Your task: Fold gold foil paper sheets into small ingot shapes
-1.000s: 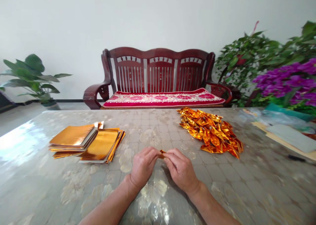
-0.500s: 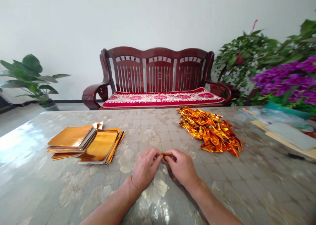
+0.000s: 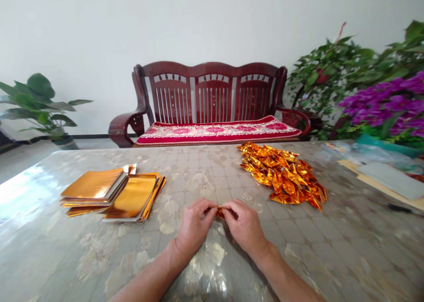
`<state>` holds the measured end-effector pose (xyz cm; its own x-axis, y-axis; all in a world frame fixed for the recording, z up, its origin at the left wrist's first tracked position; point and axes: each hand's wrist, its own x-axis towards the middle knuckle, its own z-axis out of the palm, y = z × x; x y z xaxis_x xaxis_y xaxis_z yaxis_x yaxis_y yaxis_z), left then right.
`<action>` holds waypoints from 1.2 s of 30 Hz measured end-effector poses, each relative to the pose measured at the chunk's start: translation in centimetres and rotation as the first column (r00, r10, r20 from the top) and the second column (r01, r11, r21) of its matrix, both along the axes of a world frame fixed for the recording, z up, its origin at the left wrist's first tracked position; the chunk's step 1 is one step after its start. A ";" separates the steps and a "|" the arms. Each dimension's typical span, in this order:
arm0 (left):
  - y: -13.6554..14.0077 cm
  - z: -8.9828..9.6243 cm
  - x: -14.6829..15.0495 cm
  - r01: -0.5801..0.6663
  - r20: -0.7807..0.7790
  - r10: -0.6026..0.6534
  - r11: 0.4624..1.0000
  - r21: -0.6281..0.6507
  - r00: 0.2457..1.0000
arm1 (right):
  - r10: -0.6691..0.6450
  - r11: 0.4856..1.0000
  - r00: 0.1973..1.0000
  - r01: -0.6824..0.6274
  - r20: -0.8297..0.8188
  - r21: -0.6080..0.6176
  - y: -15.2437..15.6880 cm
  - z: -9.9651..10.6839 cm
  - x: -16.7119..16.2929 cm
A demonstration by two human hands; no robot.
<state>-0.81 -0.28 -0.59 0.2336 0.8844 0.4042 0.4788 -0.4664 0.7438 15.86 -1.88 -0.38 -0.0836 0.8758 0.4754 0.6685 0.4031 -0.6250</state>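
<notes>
Between my two hands is a small piece of folded gold foil paper, mostly covered by my fingers. My left hand pinches its left end between thumb and fingers. The right end is pinched by my right hand. To the right, beyond my right hand, lies a heap of folded gold foil paper pieces with pointed ends. Off to the left are stacks of flat gold foil sheets, two piles partly overlapping.
The table has a glossy patterned cover. Papers, plastic wrap and a black pen lie at its right. Behind stands a wooden bench with a red cushion. Potted plants and purple flowers flank it.
Both hands stay in nearly the same place, still pinching the foil piece. Slightly more of the foil shows below my fingertips. The view has shifted a little.
</notes>
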 end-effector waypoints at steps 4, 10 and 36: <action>-0.1 0.2 0.1 -0.006 -0.012 0.006 1.000 -0.004 1.000 | 0.031 0.999 0.999 -0.031 0.014 0.013 -0.1 0.0 0.1; -0.2 -0.1 0.3 -0.016 -0.020 0.015 0.999 -0.048 1.000 | 0.089 0.996 0.994 -0.089 0.057 0.009 -0.1 -0.2 0.4; 0.3 -1.0 0.2 -0.053 0.069 0.062 0.990 -0.128 0.996 | 0.047 0.998 0.999 -0.048 0.014 0.036 -0.1 0.2 0.0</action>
